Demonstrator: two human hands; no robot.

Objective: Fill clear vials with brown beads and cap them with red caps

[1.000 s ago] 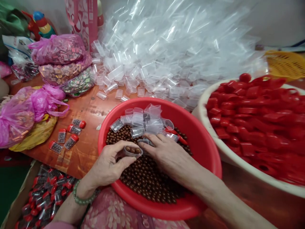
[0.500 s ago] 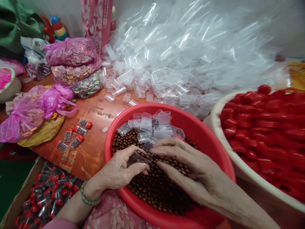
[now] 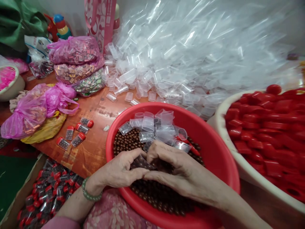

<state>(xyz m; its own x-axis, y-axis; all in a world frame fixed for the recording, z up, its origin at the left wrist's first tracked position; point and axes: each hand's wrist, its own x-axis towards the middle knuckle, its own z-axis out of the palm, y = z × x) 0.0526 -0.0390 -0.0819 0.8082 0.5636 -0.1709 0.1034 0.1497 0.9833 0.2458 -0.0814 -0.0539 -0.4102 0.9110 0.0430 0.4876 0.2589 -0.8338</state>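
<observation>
In the head view my left hand (image 3: 119, 170) is closed round a small clear plastic tube (image 3: 140, 163), dark with brown balls inside. My right hand (image 3: 176, 171) curves over the tube's mouth, thumb and fingertips on either side of it; its palm side is mostly hidden. Both hands are above a red basin (image 3: 221, 159) of shiny brown balls (image 3: 162, 203). Several clear tubes (image 3: 148, 122) lie on the balls at the basin's far side. A red piece (image 3: 194, 150) shows beside them, behind my right hand.
Right of the basin is a cream tub (image 3: 226, 136) of red caps (image 3: 269, 127). Clear tubes (image 3: 171, 60) are heaped behind. Filled, red-capped tubes (image 3: 78, 139) lie left on the table (image 3: 95, 127); more fill a box (image 3: 35, 171) below. Pink bags (image 3: 73, 52) stand far left.
My right hand has moved left and closed its fingers about the mouth of the tube in my left hand. A red piece now shows behind it. The view has shifted slightly.
</observation>
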